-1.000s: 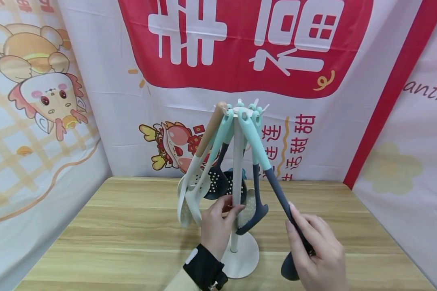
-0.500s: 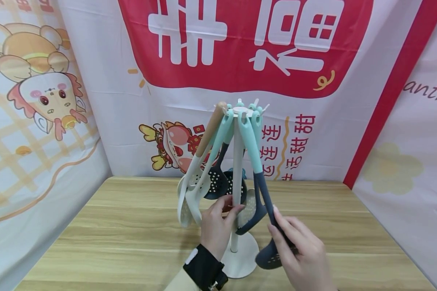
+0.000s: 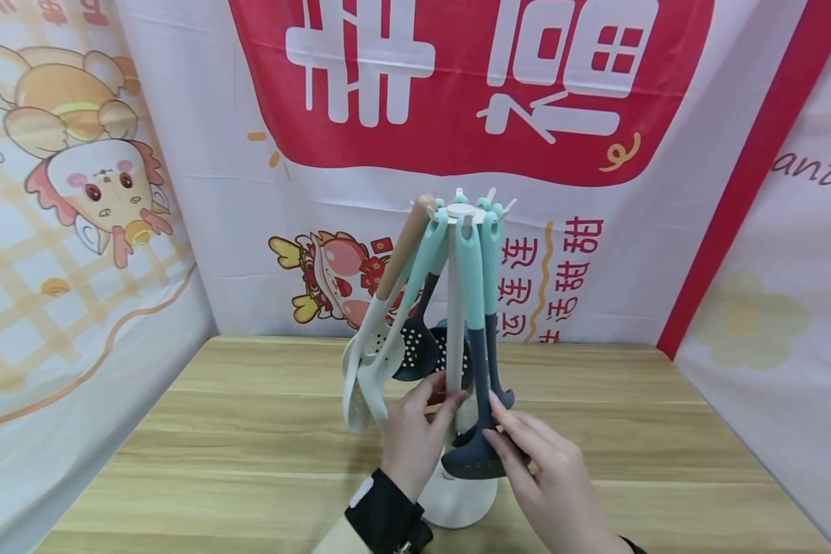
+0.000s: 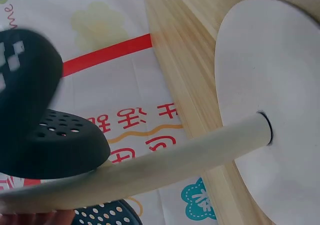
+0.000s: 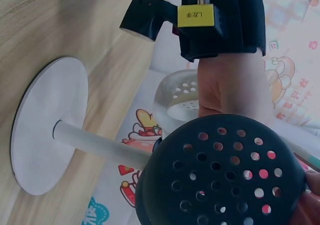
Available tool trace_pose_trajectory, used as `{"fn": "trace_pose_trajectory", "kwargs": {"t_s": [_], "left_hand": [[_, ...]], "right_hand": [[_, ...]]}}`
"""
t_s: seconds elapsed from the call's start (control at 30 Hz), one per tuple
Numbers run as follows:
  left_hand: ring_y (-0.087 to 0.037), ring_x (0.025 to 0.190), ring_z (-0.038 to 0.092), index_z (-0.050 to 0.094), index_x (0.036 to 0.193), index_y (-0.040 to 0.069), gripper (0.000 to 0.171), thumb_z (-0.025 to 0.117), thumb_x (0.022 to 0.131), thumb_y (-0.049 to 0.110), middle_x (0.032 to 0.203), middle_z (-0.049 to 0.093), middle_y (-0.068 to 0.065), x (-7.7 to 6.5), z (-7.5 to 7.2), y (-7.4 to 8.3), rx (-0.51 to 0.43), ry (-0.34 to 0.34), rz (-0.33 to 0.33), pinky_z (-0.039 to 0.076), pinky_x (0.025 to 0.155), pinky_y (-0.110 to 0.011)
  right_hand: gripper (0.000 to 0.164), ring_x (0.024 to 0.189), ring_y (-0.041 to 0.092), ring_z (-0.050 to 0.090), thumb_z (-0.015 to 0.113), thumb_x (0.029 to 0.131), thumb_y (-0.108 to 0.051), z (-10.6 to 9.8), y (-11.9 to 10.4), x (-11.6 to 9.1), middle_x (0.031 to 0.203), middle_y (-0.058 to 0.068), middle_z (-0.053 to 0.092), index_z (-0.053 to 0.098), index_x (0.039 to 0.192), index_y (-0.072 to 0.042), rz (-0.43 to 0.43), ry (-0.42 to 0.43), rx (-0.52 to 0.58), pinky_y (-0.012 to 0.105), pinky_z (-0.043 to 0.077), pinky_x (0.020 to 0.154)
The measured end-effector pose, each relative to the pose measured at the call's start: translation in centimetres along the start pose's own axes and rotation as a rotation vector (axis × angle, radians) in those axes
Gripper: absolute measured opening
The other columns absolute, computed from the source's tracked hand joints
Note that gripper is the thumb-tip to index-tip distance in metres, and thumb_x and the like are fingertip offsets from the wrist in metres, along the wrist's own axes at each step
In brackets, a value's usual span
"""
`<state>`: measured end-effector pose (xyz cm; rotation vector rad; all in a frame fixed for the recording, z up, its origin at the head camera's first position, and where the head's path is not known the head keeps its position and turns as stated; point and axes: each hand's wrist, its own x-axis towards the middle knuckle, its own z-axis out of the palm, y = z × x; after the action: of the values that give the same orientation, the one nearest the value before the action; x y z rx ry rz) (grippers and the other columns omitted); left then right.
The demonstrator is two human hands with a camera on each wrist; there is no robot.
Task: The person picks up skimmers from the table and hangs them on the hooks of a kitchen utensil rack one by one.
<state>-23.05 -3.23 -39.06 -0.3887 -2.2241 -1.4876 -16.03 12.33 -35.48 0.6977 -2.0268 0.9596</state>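
Note:
A white utensil stand [image 3: 455, 315] rises from a round white base [image 3: 460, 508] in the head view. My left hand [image 3: 415, 435] holds its pole low down, between thumb and fingers. My right hand [image 3: 547, 473] pinches a dark skimmer [image 3: 472, 465] just above its bowl. The skimmer's mint handle [image 3: 469, 277] reaches up to a hook at the top of the stand, and it hangs almost straight down. In the right wrist view the perforated skimmer bowl [image 5: 215, 170] covers part of the pole [image 5: 107, 147]; only a few fingertips [image 5: 307, 205] of my right hand show there.
Other utensils hang around the stand: a white one with a wood-look handle [image 3: 405, 246] on the left, dark perforated ones [image 3: 415, 350] behind, and a mint-handled one [image 3: 492, 331] beside the skimmer. The stand is on a wooden table [image 3: 249, 446], with printed cloth [image 3: 360, 181] behind.
My right hand has swung the skimmer's lower end leftward, from slanting out right to hanging near the pole. My left hand stays on the pole.

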Motion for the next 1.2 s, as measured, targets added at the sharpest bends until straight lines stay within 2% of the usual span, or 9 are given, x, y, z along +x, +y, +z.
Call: {"fn": "trace_pose_trajectory", "kwargs": {"t_s": [0.13, 0.2, 0.3, 0.47, 0.63, 0.77, 0.93, 1.03, 1.2], "left_hand": [[-0.026, 0.112, 0.068, 0.060, 0.133, 0.002, 0.043, 0.045, 0.106, 0.033, 0.123, 0.069, -0.015, -0.4, -0.1, 0.0, 0.010, -0.034, 0.021, 0.060, 0.086, -0.036], [-0.027, 0.120, 0.064, 0.056, 0.137, 0.000, 0.049, 0.037, 0.109, 0.035, 0.132, 0.064, -0.017, -0.6, -0.2, 0.1, 0.016, -0.051, 0.025, 0.056, 0.095, -0.042], [-0.027, 0.131, 0.055, 0.048, 0.143, -0.001, 0.055, 0.028, 0.110, 0.038, 0.142, 0.056, -0.016, -0.8, -0.4, 0.3, -0.013, -0.093, -0.003, 0.047, 0.106, -0.045], [-0.022, 0.141, 0.042, 0.036, 0.151, 0.003, 0.059, 0.020, 0.110, 0.042, 0.153, 0.044, -0.012, -1.3, -0.8, 1.0, -0.090, -0.184, -0.063, 0.037, 0.115, -0.045], [-0.025, 0.145, 0.037, 0.029, 0.154, 0.004, 0.062, 0.019, 0.109, 0.045, 0.156, 0.039, -0.011, -1.5, -0.8, 1.6, -0.074, -0.215, -0.076, 0.034, 0.117, -0.050], [-0.028, 0.145, 0.037, 0.031, 0.152, -0.001, 0.061, 0.022, 0.110, 0.041, 0.156, 0.038, -0.016, -1.7, -0.5, 2.1, -0.022, -0.176, -0.067, 0.035, 0.116, -0.052], [-0.032, 0.141, 0.043, 0.040, 0.146, -0.006, 0.049, 0.035, 0.109, 0.026, 0.152, 0.043, -0.021, -2.2, -0.2, 2.7, 0.065, -0.053, 0.058, 0.040, 0.112, -0.050], [-0.032, 0.138, 0.047, 0.046, 0.143, -0.005, 0.042, 0.040, 0.108, 0.018, 0.151, 0.046, -0.019, -2.4, -0.2, 3.1, 0.087, 0.017, 0.127, 0.044, 0.108, -0.051], [-0.029, 0.133, 0.052, 0.052, 0.139, -0.004, 0.038, 0.047, 0.106, 0.014, 0.146, 0.052, -0.015, -2.6, -0.6, 3.8, 0.094, 0.065, 0.202, 0.049, 0.104, -0.047]], "right_hand": [[0.046, 0.082, 0.011, 0.071, 0.075, 0.076, 0.014, 0.1, 0.2, 0.1, 0.099, 0.004, 0.075, 0.069, 0.120, 0.001, 0.020, -0.009, 0.004, 0.010, 0.055, 0.076], [0.045, 0.083, 0.012, 0.071, 0.076, 0.076, 0.014, 0.1, 0.3, 0.1, 0.099, 0.005, 0.076, 0.070, 0.118, 0.002, 0.024, -0.004, 0.000, 0.009, 0.055, 0.077], [0.045, 0.084, 0.012, 0.070, 0.076, 0.074, 0.015, 0.1, 0.4, 0.1, 0.099, 0.004, 0.076, 0.071, 0.116, 0.001, 0.015, 0.005, -0.007, 0.009, 0.054, 0.078], [0.043, 0.084, 0.010, 0.066, 0.077, 0.073, 0.016, 0.4, 0.7, 0.0, 0.098, 0.001, 0.076, 0.075, 0.111, -0.003, -0.008, 0.008, -0.032, 0.008, 0.052, 0.078], [0.042, 0.085, 0.010, 0.065, 0.077, 0.072, 0.016, 0.6, 1.0, -0.3, 0.099, 0.000, 0.076, 0.076, 0.108, -0.006, -0.029, 0.009, -0.049, 0.009, 0.051, 0.079], [0.041, 0.085, 0.011, 0.066, 0.077, 0.071, 0.017, 0.7, 1.3, -0.3, 0.098, -0.001, 0.076, 0.076, 0.106, -0.005, -0.052, 0.022, -0.061, 0.010, 0.052, 0.080], [0.039, 0.086, 0.013, 0.064, 0.079, 0.069, 0.016, 0.7, 1.8, -0.1, 0.095, -0.001, 0.074, 0.077, 0.101, -0.005, -0.074, 0.038, -0.056, 0.009, 0.051, 0.080], [0.037, 0.085, 0.014, 0.064, 0.081, 0.067, 0.016, 0.6, 2.1, 0.2, 0.093, 0.000, 0.073, 0.077, 0.098, -0.003, -0.091, 0.047, -0.043, 0.009, 0.051, 0.080], [0.035, 0.084, 0.014, 0.064, 0.081, 0.067, 0.014, 0.2, 2.6, 0.9, 0.090, 0.001, 0.073, 0.077, 0.097, -0.004, -0.126, 0.050, -0.013, 0.011, 0.050, 0.080]]}}
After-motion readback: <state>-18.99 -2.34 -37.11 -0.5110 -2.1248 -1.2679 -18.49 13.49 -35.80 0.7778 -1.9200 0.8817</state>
